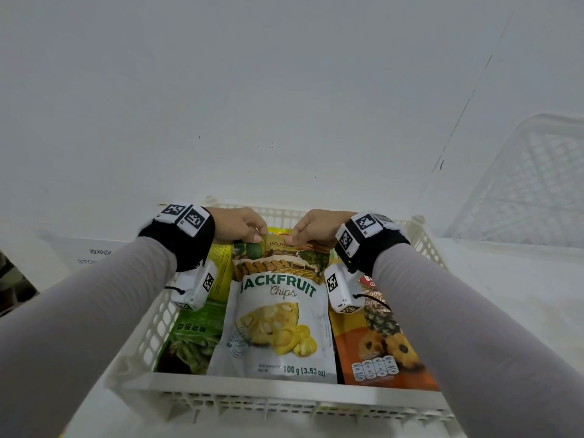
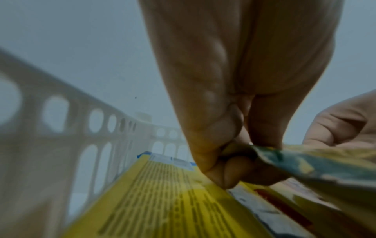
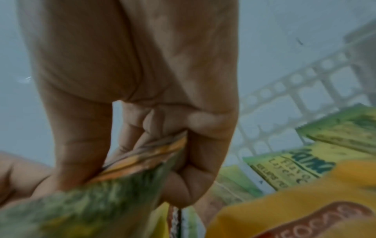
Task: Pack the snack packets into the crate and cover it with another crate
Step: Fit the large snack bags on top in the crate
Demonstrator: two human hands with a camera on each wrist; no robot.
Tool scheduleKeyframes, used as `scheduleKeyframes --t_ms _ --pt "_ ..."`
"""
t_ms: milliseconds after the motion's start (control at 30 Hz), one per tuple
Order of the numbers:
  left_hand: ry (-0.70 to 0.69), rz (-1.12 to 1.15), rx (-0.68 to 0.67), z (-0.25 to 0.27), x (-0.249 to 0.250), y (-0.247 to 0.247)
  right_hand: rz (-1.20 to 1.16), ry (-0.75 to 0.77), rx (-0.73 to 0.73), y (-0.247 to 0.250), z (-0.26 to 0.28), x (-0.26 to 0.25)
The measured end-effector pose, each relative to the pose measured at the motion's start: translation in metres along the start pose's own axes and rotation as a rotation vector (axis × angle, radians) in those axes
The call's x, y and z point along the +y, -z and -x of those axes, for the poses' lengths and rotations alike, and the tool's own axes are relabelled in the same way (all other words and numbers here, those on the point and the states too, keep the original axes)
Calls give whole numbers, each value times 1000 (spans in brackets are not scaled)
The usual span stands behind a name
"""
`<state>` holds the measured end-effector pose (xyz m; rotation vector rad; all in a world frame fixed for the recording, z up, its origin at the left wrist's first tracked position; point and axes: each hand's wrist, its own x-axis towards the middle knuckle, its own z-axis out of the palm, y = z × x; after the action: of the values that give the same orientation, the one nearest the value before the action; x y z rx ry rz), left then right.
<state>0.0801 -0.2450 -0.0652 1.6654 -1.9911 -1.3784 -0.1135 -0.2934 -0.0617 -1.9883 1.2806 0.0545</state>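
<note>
A white perforated crate [image 1: 252,392] sits in front of me with several snack packets in it. The jackfruit chips packet [image 1: 275,324] lies on top in the middle. My left hand [image 1: 243,229] pinches its top left corner [image 2: 264,154] and my right hand [image 1: 311,230] pinches its top right corner [image 3: 142,157]. A green packet [image 1: 192,336] lies at the crate's left, an orange pineapple packet [image 1: 379,339] at its right. A yellow packet [image 2: 162,198] lies under the left hand. A second white crate [image 1: 531,184] stands at the far right.
The crate rests on a white surface against a white wall [image 1: 252,90]. A white sheet with printed text [image 1: 94,256] lies to the left. More yellow and green packets [image 3: 295,164] fill the crate's far right corner under the right hand.
</note>
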Motion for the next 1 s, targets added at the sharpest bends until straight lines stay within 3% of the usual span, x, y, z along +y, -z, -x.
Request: scheduleKeyframes --t_ms 233,367,500,633,733,867,1000 --pt "54 -367 -26 -11 15 -9 -15 -22 -15 1 -2 7" --pt "-1 -438 14 -18 15 -16 -66 -65 -13 2 -1 10" --pt "37 -615 -22 -24 12 -29 45 -139 -14 4 1 13" --pt "17 -641 49 -23 13 -23 -81 -162 2 8 8 25" --pt "-13 -612 177 -21 13 -15 -134 -128 168 2 11 22" --pt "-62 -681 368 -29 16 -10 38 -154 482 -2 -7 13" --pt "-110 -734 405 -30 14 -14 208 -163 528 -5 -18 15"
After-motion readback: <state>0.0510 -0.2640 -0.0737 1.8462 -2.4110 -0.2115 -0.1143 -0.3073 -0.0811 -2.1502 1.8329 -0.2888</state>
